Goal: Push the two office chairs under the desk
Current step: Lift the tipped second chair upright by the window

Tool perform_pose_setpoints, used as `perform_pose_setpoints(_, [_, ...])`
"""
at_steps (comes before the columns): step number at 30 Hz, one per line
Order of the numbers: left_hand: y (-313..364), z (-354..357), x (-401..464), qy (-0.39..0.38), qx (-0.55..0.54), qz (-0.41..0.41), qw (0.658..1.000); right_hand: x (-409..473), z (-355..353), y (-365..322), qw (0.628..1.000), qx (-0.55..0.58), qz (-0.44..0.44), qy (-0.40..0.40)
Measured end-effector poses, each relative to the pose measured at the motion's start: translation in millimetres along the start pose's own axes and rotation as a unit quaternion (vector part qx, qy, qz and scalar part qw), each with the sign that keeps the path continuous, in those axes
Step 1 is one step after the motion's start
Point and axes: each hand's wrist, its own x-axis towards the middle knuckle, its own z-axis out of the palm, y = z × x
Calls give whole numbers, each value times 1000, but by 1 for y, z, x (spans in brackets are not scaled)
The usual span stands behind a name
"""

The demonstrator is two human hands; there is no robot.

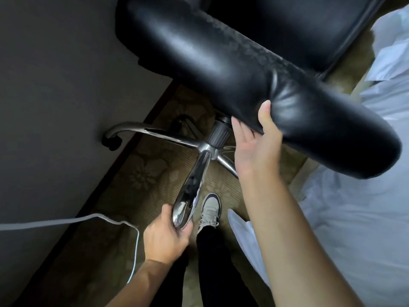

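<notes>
A black leather office chair (221,63) fills the top of the head view, its padded backrest running diagonally toward the lower right. Its chrome star base (192,171) stands below on the carpet. My right hand (256,138) grips the lower edge of the backrest, thumb on top and fingers beneath. My left hand (166,235) is wrapped around the end of the chrome leg that points at me. A grey wall or panel (55,96) is on the left; one caster (111,141) rests against it. Only one chair is in view.
A white cable (93,218) crosses the left panel and drops to the patterned carpet (137,178). A bed with white sheets (354,218) lies close on the right. My shoe (210,209) and dark trouser legs stand beside the chrome leg.
</notes>
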Motion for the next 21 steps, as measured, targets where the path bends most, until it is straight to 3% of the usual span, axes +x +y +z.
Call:
perform_pose_setpoints(5, [-32, 13, -21, 3, -17, 14, 1000, -27, -24, 25, 1000, -5, 3, -22])
perform_pose_setpoints(12, [-77, 26, -48, -49, -55, -44, 996, -64, -62, 66, 999, 5, -7, -35])
perform_pose_setpoints(16, [-107, 29, -69, -109, -58, -29, 992, -86, -88, 93, 998, 6, -8, -62])
perform_pose_setpoints(20, [-132, 18, -83, -250, 7, -30, 968, -102, -109, 116, 997, 16, -13, -69])
perform_pose_setpoints(21, [-133, 13, -87, -256, 21, -35, 966, -105, -114, 121, 997, 16, -12, -76])
